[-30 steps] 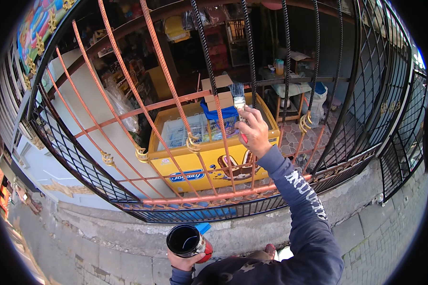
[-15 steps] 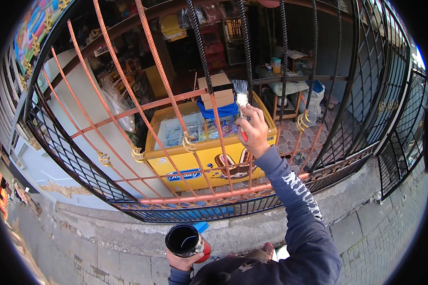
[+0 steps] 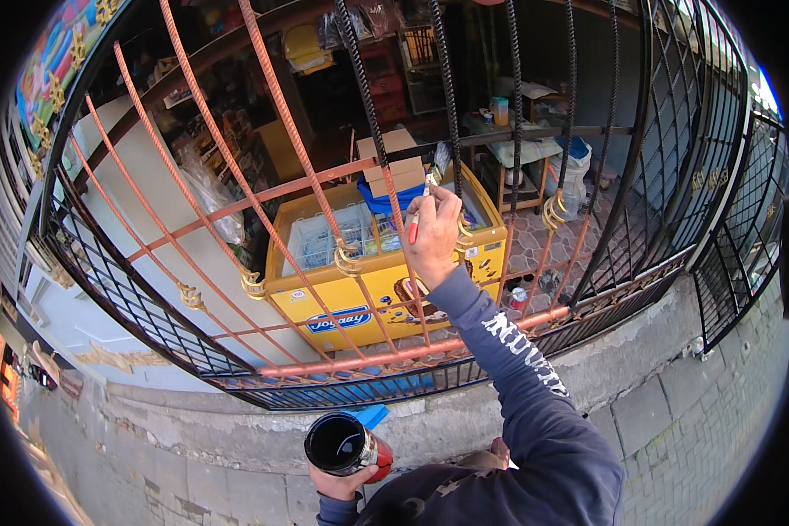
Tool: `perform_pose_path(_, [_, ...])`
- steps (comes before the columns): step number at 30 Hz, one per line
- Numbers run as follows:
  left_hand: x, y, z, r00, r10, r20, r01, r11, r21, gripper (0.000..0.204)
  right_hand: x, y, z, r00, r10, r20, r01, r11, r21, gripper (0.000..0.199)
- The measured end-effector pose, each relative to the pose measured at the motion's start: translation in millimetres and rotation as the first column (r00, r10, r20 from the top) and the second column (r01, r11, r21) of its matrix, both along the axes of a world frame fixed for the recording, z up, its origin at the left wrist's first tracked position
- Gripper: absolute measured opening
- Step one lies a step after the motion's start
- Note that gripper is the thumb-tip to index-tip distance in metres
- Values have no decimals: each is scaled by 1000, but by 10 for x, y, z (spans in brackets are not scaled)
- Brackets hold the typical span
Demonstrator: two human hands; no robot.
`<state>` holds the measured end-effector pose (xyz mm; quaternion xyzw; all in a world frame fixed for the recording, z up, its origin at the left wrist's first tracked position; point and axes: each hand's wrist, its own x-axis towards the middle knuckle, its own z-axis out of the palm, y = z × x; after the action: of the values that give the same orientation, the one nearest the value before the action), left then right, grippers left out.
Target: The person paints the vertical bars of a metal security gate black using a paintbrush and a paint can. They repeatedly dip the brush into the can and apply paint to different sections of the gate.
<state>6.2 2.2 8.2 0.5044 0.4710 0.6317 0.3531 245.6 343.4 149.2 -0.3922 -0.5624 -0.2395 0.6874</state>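
My right hand [image 3: 435,235] is closed round the red handle of a paintbrush [image 3: 436,168], its bristles pointing up beside a vertical bar of the metal grille [image 3: 394,210]. Several twisted bars toward the right are black in their upper parts, while those on the left are reddish-brown. The crossbar [image 3: 535,134] is black on the right and reddish-brown on the left. Low in front of me, my left hand [image 3: 342,485] grips a red can of black paint [image 3: 346,444], held upright with its open top toward me.
Behind the grille stands a yellow chest freezer [image 3: 394,307] with a cardboard box [image 3: 393,162] on top. Gold ornaments [image 3: 346,259] sit on the bars. Black lattice panels [image 3: 719,175] flank the opening. A concrete ledge [image 3: 465,412] runs below, and a small can [image 3: 517,298] stands inside on the tiles.
My right hand with the paintbrush has moved left and slightly down, and the brush now leans more to the right. The left hand and the can have stayed nearly in place.
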Motion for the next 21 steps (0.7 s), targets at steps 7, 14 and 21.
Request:
perform_pose_path(7, [-95, -94, -3, 998, 52, -31, -52, 999, 5, 103, -233, 72, 36, 988, -87, -125, 75, 993, -96, 23])
perform_pose_path(14, [-187, -112, -34, 998, 28, -48, -29, 1000, -4, 103, -319, 46, 92, 977, -111, -184, 85, 986, -144, 25])
perform_pose_path(21, [-183, -114, -73, 999, 19, -26, -20, 1000, -7, 104, -267, 10, 162, 985, -69, -157, 56, 994, -89, 25])
